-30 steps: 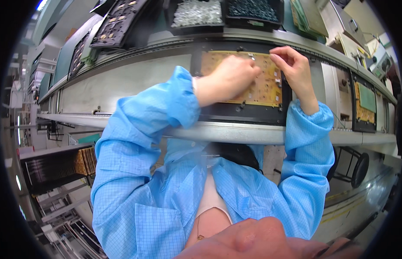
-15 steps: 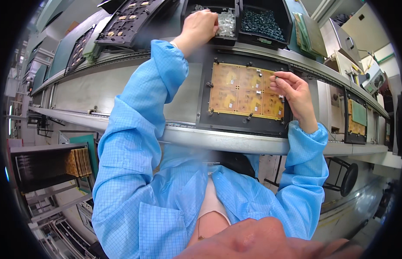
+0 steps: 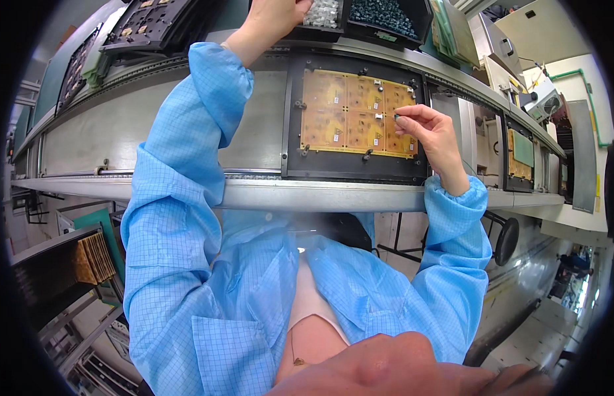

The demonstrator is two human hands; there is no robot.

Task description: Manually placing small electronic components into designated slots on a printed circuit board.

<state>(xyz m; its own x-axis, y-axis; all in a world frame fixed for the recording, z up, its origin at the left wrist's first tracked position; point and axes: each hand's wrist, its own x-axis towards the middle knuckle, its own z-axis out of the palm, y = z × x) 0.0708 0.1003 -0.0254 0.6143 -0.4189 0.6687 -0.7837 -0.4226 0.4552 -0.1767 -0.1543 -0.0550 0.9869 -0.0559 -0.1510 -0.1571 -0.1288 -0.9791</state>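
Note:
My right hand (image 3: pixel 433 135) pinches a small dark green component (image 3: pixel 397 117) between thumb and forefinger, just over the right part of an amber circuit board panel (image 3: pixel 333 119). The panel sits in a black frame carrier (image 3: pixel 295 148), held at its edges by black knobs. Several small white parts (image 3: pixel 379 116) stand on the panel. My left hand (image 3: pixel 272 21) reaches to a black bin of white components (image 3: pixel 322 14), its fingers curled together at the bin's left side. The upper edge of the view cuts off part of that hand, and whatever its fingers hold is hidden.
A second black bin holds dark teal components (image 3: pixel 383 18). The carrier lies on a metal conveyor, whose front rail (image 3: pixel 320 196) runs between me and the panel. Black trays (image 3: pixel 152 26) stand at the far left, green boards (image 3: pixel 452 33) at the far right. A rack of boards (image 3: pixel 92 257) is at left.
The whole view has shifted, so the scene sits higher and further left. My right hand has come a little nearer to me over the panel, still pinching. My left hand stays at the white components.

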